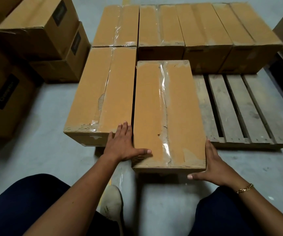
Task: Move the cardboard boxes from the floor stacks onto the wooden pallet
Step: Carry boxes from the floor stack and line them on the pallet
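Head view, looking down at a wooden pallet (246, 109) on a grey concrete floor (52, 150). A long cardboard box (168, 113), its top seam sealed with clear tape, lies lengthwise over the pallet's near middle. Its near end juts past the pallet's front edge toward the person.

The left hand (122, 143) is spread at the box's near left corner. Its fingers point straight ahead along the gap beside the box, and the thumb lies stretched across the top. The right hand (214, 166) lies flat against the box's right side at the near corner. Its fingers are straight, and the thumb reaches along the lower front edge. Neither hand curls round the box; both press it from the sides with open palms. A gold bracelet (244, 189) circles the right wrist.

A neighbouring box (103, 92) sits on the pallet's left part, just beside the held one. A far row of boxes (203, 26) fills the pallet's back edge. The pallet's near right slats are bare.

Left of the pallet, the floor stacks (40, 31) of brown boxes stand on the concrete. In front of the pallet are dark trouser legs and a pale shoe (111, 203).
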{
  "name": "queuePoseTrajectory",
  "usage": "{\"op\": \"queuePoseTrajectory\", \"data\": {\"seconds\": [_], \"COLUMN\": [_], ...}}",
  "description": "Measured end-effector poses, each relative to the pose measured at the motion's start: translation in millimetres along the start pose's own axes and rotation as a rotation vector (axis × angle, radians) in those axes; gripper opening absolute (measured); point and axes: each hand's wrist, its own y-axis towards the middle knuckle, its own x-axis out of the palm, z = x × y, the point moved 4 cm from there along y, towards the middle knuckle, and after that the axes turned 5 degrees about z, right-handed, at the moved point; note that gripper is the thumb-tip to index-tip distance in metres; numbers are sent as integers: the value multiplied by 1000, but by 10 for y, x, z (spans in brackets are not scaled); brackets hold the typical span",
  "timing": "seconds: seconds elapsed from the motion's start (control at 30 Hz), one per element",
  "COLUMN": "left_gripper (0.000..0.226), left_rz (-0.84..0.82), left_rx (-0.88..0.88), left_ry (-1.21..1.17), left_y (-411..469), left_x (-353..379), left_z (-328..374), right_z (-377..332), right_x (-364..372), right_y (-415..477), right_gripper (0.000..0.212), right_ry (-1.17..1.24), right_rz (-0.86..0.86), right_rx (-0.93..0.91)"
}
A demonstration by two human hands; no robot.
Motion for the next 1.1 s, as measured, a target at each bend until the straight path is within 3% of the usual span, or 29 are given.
{"op": "queuePoseTrajectory", "data": {"seconds": [0.17, 0.43, 0.8, 1.1], "left_gripper": [140, 151, 120, 103], "left_rz": [60, 111, 261, 378], "left_rx": [7, 21, 83, 28], "left_ry": [-4, 62, 196, 86], "left_y": [-7, -27, -9, 36], "left_x": [29, 48, 115, 71], "left_z": [10, -21, -146, -209], "right_z": [-106, -237, -273, -290], "right_x": [-46, -126, -231, -314], "right_y": [88, 403, 640, 807], "right_gripper": [153, 154, 153, 155], "right_ry": [-56, -9, 40, 84], "right_rz": [112, 145, 176, 189], "right_rx": [-20, -34, -47, -48]}}
